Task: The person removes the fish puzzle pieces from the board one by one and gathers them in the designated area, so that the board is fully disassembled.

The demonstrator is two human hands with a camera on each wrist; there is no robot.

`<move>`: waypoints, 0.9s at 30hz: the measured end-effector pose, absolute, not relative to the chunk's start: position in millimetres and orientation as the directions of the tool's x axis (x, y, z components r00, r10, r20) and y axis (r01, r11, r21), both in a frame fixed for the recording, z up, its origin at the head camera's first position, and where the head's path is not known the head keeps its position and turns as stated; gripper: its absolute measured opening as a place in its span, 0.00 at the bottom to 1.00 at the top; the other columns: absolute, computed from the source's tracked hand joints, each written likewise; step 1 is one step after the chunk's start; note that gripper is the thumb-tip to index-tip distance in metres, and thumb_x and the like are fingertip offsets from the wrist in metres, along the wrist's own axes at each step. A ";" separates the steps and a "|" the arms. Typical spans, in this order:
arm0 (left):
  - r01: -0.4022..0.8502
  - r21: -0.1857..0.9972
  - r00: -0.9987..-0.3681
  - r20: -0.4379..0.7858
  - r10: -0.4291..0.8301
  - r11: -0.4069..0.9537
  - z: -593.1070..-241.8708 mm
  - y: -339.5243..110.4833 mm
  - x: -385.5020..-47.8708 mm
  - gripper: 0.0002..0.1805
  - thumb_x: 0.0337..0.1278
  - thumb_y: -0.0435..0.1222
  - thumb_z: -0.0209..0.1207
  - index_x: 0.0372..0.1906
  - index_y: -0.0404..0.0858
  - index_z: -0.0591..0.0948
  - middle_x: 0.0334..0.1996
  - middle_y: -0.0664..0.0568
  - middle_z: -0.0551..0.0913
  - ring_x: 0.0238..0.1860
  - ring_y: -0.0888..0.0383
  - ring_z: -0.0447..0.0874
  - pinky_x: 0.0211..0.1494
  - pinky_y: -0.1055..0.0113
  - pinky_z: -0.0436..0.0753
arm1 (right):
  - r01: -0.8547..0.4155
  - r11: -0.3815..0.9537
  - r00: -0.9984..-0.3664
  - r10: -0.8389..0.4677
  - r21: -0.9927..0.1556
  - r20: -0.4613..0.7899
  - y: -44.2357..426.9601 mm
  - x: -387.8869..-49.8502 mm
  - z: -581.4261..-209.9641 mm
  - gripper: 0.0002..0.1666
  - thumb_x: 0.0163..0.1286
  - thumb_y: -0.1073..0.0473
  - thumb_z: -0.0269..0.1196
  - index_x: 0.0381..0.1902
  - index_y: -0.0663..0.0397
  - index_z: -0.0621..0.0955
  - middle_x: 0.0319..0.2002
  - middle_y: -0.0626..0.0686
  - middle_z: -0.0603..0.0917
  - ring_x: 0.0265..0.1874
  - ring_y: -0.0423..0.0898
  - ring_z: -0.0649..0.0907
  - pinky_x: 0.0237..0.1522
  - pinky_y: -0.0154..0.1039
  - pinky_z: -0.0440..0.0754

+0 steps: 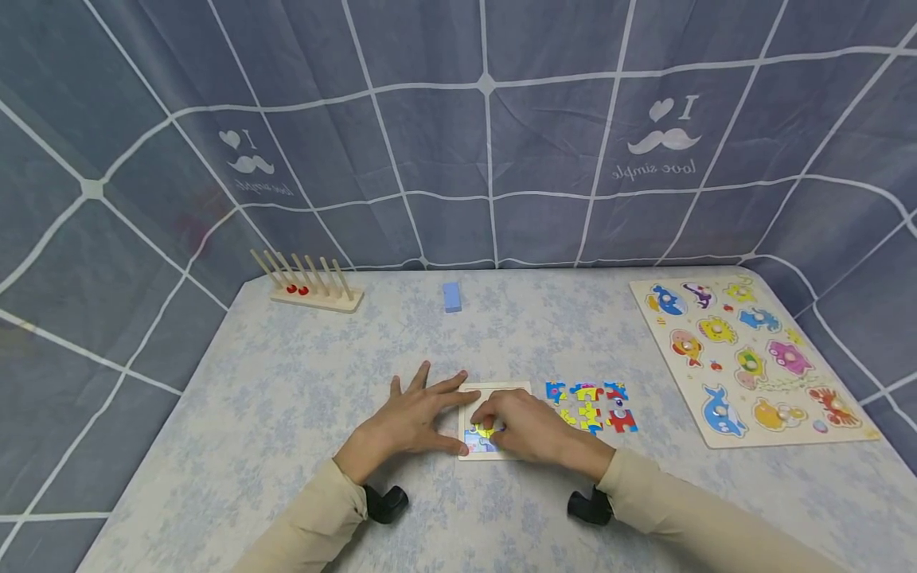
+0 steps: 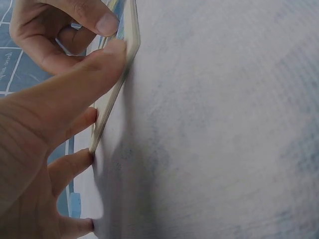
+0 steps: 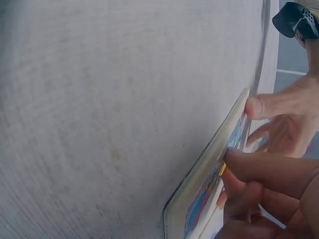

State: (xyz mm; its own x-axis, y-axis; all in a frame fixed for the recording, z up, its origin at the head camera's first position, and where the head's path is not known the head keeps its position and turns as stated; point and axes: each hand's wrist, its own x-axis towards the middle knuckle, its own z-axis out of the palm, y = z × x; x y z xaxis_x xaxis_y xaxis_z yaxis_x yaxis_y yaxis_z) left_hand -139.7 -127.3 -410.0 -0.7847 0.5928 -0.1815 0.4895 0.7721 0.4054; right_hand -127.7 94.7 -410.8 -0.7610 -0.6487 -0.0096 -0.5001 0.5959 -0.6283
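A small square jigsaw tray [image 1: 510, 386] with a pale wooden rim lies on the table. Filled pieces [image 1: 478, 443] in blue and yellow show at its lower left. My left hand [image 1: 408, 419] spreads its fingers along the tray's left side; its thumb [image 2: 112, 57] touches the rim at the near corner. Over the tray, my right hand [image 1: 537, 430] has curled fingers and pinches a yellow puzzle piece [image 3: 223, 170], mostly hidden under the thumb and fingers. Right of the tray lie several loose puzzle pieces [image 1: 620, 419], red, yellow and blue, partly behind the right hand.
A large animal peg puzzle board [image 1: 705, 374] lies at the right. At the back left stands a wooden peg rack [image 1: 325, 298] with red beads. A blue block [image 1: 451, 297] sits at the back middle. A grey-blue curtain [image 1: 430, 143] rises behind the table.
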 end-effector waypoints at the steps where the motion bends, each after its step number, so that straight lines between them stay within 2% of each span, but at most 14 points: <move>1: 0.487 0.408 -0.785 -0.182 0.592 0.772 -410.0 -127.3 -139.7 0.42 0.46 0.58 0.70 0.70 0.55 0.72 0.76 0.54 0.57 0.74 0.28 0.38 0.60 0.20 0.43 | -0.499 0.593 -0.762 -0.648 -0.632 -0.006 94.2 -127.7 -411.0 0.19 0.56 0.76 0.64 0.45 0.58 0.87 0.36 0.47 0.84 0.33 0.43 0.80 0.31 0.34 0.76; 8: 0.473 0.409 -0.788 -0.200 0.582 0.781 -410.8 -127.5 -140.0 0.45 0.42 0.60 0.71 0.71 0.56 0.71 0.77 0.55 0.55 0.74 0.28 0.36 0.60 0.20 0.41 | -0.479 0.593 -0.779 -0.627 -0.646 0.002 92.3 -126.3 -411.9 0.19 0.53 0.78 0.64 0.42 0.58 0.85 0.32 0.46 0.82 0.32 0.42 0.79 0.32 0.34 0.76; 13: 0.471 0.408 -0.791 -0.197 0.579 0.782 -411.6 -127.8 -139.6 0.46 0.42 0.60 0.71 0.71 0.59 0.70 0.77 0.56 0.55 0.74 0.29 0.36 0.61 0.20 0.41 | -0.465 0.608 -0.788 -0.615 -0.644 -0.011 91.1 -124.3 -411.7 0.20 0.53 0.77 0.65 0.42 0.53 0.82 0.34 0.45 0.80 0.33 0.42 0.77 0.31 0.35 0.75; 16: 0.469 0.401 -0.794 -0.198 0.574 0.787 -412.8 -127.2 -140.2 0.45 0.41 0.61 0.71 0.71 0.61 0.70 0.77 0.56 0.56 0.74 0.29 0.36 0.61 0.21 0.42 | -0.445 0.601 -0.791 -0.611 -0.664 -0.023 92.4 -122.0 -411.6 0.20 0.53 0.74 0.67 0.42 0.49 0.80 0.35 0.44 0.79 0.29 0.40 0.76 0.28 0.34 0.74; 21: 0.464 0.388 -0.795 -0.213 0.567 0.796 -413.7 -126.1 -141.3 0.47 0.40 0.61 0.71 0.71 0.59 0.70 0.77 0.57 0.55 0.75 0.30 0.36 0.62 0.21 0.42 | -0.402 0.506 -0.768 -0.641 -0.763 -0.020 95.6 -117.2 -412.6 0.19 0.54 0.72 0.70 0.41 0.48 0.79 0.35 0.45 0.82 0.19 0.36 0.75 0.25 0.32 0.75; 27: 0.461 0.387 -0.795 -0.218 0.566 0.798 -412.5 -126.0 -141.1 0.48 0.37 0.61 0.72 0.71 0.58 0.71 0.77 0.56 0.55 0.74 0.29 0.36 0.61 0.20 0.42 | -0.328 0.388 -0.737 -0.676 -0.862 -0.024 95.6 -115.6 -413.3 0.11 0.58 0.69 0.71 0.36 0.53 0.83 0.31 0.48 0.87 0.21 0.37 0.80 0.26 0.33 0.78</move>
State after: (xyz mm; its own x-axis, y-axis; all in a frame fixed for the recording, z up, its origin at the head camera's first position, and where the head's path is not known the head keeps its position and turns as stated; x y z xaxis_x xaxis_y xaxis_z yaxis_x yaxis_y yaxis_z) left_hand -141.1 -126.0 -412.5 -0.7955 0.5656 -0.2175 0.4615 0.7980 0.3875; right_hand -115.6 95.6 -413.3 -0.7365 -0.6760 -0.0243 -0.3276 0.3879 -0.8615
